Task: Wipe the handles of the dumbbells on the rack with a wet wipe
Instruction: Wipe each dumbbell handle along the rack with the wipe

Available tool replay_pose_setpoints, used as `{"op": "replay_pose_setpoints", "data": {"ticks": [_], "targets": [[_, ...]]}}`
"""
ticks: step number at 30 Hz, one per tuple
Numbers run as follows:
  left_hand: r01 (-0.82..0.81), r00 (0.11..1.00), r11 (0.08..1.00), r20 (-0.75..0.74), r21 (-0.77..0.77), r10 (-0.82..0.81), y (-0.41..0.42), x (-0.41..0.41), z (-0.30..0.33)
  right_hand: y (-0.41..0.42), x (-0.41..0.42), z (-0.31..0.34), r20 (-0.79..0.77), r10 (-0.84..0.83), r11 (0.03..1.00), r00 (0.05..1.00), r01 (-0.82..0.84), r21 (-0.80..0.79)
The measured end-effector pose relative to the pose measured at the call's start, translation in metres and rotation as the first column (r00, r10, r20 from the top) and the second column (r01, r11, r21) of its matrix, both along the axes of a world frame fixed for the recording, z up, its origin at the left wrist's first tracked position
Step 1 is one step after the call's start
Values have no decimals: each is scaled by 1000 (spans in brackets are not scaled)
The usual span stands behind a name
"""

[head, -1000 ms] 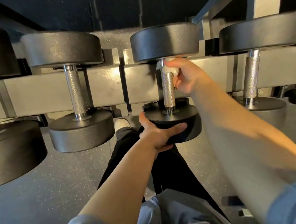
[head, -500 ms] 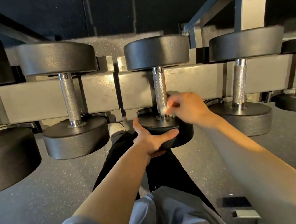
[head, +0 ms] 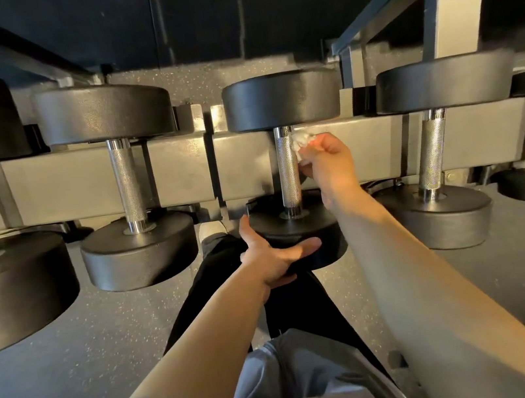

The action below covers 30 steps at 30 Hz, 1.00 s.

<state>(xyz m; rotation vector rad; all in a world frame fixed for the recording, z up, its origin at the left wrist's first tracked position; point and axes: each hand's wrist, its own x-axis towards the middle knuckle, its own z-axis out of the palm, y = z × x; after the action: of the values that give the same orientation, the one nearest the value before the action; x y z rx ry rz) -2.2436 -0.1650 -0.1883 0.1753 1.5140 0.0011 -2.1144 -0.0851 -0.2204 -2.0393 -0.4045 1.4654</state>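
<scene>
Nothing to read here honestly, I can't spot a single number, brand or label anywhere. The dumbbell heads (head: pixel 282 99) are plain black with no weight marking facing me, the rack beam (head: pixel 79 183) is bare grey, and the wipe (head: pixel 301 142) has no print I can make out

The left hand (head: pixel 275 258) reached forward on a bare, extended forearm, thumb spread wide from curled fingers in a grip. The right hand (head: pixel 325 161) was raised higher, its fingertips (head: pixel 310 148) bunched in a pinch, wrist bent.
</scene>
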Motion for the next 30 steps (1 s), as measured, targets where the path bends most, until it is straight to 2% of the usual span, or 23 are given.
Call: {"op": "replay_pose_setpoints", "data": {"ticks": [4, 7, 8, 9, 10, 12, 13, 15, 16, 18, 20, 23, 25, 26, 27, 28, 29, 30], "targets": [[0, 1000, 1000, 13, 4, 0, -2, -2, 0, -7, 22, 1, -49, 264, 962, 963, -267, -56], [13, 1000, 1000, 12, 12, -13, -2, -2, -1, -12, 33, 6, -13, 605, 785, 796, -598, -163], [15, 1000, 1000, 11, 11, -16, -2, -2, -1, -11, 34, 8, 10, 660, 739, 751, -648, -185], [16, 1000, 1000, 9, 11, -17, -2, -2, -1, -9, 32, 9, 20, 656, 745, 755, -643, -180], [19, 1000, 1000, 7, 12, -19, -3, -1, -1, -5, 29, 9, 4, 585, 801, 811, -577, -159], [22, 1000, 1000, 5, 15, -22, -3, -2, -2, 7, 22, 7, -80, 264, 957, 961, -271, -106], [17, 1000, 1000, 5, 13, -17, -4, -2, -2, 15, 17, 6, -158, 51, 995, 986, -64, -76], [6, 1000, 1000, 3, 12, -6, -4, -1, -2, 27, 10, 3, -316, -252, 967, 915, 249, -51], [5, 1000, 1000, -1, 14, -5, -3, 0, -3, 29, 7, 1, -362, -306, 950, 881, 309, -53], [6, 1000, 1000, -8, 13, -6, -3, 0, -3, 24, 2, 3, -406, -282, 957, 869, 287, -50], [8, 1000, 1000, 2, 16, -8, -2, 0, -4, 19, 2, 2, -370, -196, 980, 908, 196, -40], [18, 1000, 1000, 6, 9, -18, -2, -1, -2, 14, 11, -5, -151, 34, 999, 988, -40, -37], [8, 1000, 1000, 16, 7, -8, -3, -2, -3, 1, 17, 0, -33, 232, 971, 972, -233, -49], [2, 1000, 1000, 19, 8, -2, -4, -2, -3, -9, 20, 4, 33, 381, 922, 924, -377, -83], [0, 1000, 1000, 18, 7, 0, -4, -2, -4, -18, 22, 12, 98, 569, 819, 816, -554, -147], [2, 1000, 1000, 16, 2, -2, -3, -1, -4, -27, 23, 19, 155, 740, 672, 655, -706, -224], [8, 1000, 1000, 15, -3, -8, -3, -1, -3, -34, 24, 24, 223, 840, 541, 495, -798, -265], [17, 1000, 1000, 14, -2, -17, -3, 0, -2, -37, 23, 30, 327, 859, 481, 394, -841, -250]]}}
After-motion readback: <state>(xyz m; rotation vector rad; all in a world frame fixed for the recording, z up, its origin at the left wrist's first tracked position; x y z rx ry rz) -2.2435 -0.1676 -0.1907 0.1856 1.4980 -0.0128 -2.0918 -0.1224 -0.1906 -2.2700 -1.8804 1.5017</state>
